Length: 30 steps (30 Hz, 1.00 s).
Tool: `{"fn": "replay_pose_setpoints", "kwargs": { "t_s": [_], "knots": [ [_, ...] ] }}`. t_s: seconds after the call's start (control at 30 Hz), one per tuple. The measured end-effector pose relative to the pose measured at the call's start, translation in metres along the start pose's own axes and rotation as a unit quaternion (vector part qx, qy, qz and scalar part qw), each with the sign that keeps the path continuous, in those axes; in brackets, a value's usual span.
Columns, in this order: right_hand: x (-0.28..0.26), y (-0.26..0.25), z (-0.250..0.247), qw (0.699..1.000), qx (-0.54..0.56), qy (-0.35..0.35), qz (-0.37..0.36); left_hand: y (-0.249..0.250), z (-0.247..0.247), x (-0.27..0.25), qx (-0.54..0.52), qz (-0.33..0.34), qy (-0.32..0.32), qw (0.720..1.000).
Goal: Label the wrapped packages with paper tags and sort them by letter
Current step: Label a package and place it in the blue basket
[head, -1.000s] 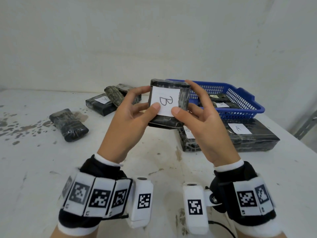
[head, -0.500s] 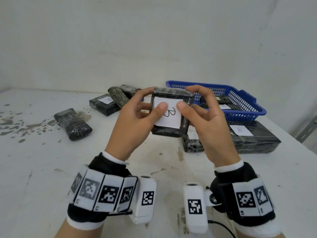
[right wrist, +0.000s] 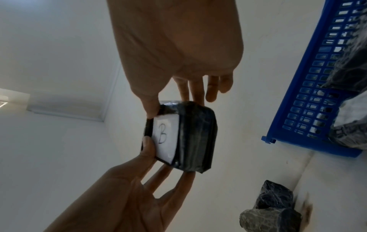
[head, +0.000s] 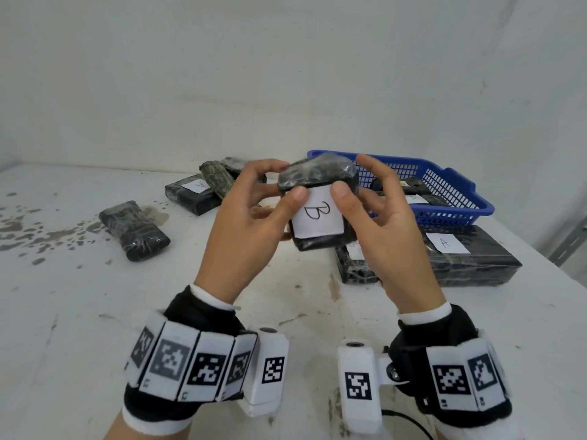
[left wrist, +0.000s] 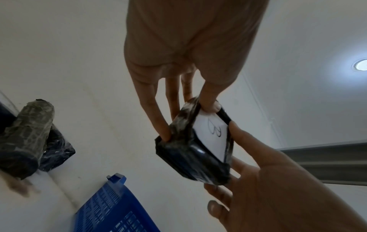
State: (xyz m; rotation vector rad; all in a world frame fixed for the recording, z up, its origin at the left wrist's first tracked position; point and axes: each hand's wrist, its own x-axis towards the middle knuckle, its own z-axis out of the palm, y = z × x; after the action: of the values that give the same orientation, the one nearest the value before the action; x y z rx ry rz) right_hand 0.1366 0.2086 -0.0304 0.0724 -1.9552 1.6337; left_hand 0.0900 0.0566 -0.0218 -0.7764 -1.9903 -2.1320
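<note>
I hold a black wrapped package point(head: 317, 177) above the table in both hands. A white paper tag point(head: 317, 219) marked B lies on its near face, with the letter turned sideways. My left hand point(head: 287, 181) pinches the package's left side, thumb on the tag's upper left corner, fingers behind. My right hand point(head: 352, 174) does the same on the right, thumb on the upper right corner. The left wrist view shows the package point(left wrist: 184, 153) and tag point(left wrist: 212, 136) between both hands. So does the right wrist view, with package point(right wrist: 196, 138) and tag point(right wrist: 164, 136).
A blue basket point(head: 457, 198) at the back right holds tagged packages. In front of it lies a long black package point(head: 476, 265) tagged A, with another point(head: 355, 271) beside it. An untagged package point(head: 133, 230) lies left; a tagged one point(head: 190, 195) and an olive one point(head: 217, 179) sit behind.
The package has turned in my hands, so the B now reads sideways and its top tips toward me. Both thumbs have slid from the tag's lower edge to its upper corners.
</note>
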Motion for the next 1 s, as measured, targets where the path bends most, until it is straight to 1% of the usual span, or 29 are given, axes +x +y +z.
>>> {"fn": "replay_pose_setpoints", "kwargs": {
  "t_s": [0.07,0.17,0.23,0.33,0.4,0.53,0.67,0.73,0.9,1.0],
  "knots": [
    [0.0007,0.0008,-0.0008,1.000,-0.017,-0.007,0.000,0.0002,-0.0007,0.0007,-0.016,0.007,-0.008,1.000],
    [0.0002,-0.0018,-0.0017,0.999,0.000,-0.026,0.027,0.0011,-0.0023,0.0009,-0.019,0.009,-0.028,0.999],
    [0.0002,-0.0023,-0.0024,0.999,0.018,-0.026,0.038,0.0020,-0.0025,-0.0007,-0.008,0.010,-0.049,0.999],
    [0.0006,-0.0023,-0.0034,0.998,0.037,-0.023,0.053,0.0008,-0.0011,-0.0022,-0.051,-0.022,-0.070,0.996],
    [0.0004,-0.0024,-0.0034,0.997,0.050,-0.026,0.058,0.0011,-0.0009,-0.0014,-0.070,-0.026,-0.057,0.996],
    [-0.0002,-0.0022,-0.0023,0.996,0.057,-0.024,0.063,0.0005,-0.0015,0.0003,-0.044,-0.014,-0.045,0.998],
    [-0.0010,-0.0004,-0.0002,0.996,0.067,-0.025,0.055,0.0013,-0.0006,-0.0006,-0.062,-0.048,-0.058,0.995],
    [-0.0007,0.0000,-0.0003,0.996,0.062,-0.031,0.056,0.0020,0.0001,-0.0014,-0.076,-0.052,-0.060,0.994],
    [-0.0005,0.0010,-0.0011,0.998,0.011,-0.043,0.041,0.0036,-0.0004,-0.0019,-0.072,-0.030,-0.060,0.995],
    [-0.0003,0.0020,-0.0018,0.998,0.019,-0.040,0.045,0.0044,-0.0009,-0.0028,-0.071,-0.018,-0.060,0.996]
  ]
}}
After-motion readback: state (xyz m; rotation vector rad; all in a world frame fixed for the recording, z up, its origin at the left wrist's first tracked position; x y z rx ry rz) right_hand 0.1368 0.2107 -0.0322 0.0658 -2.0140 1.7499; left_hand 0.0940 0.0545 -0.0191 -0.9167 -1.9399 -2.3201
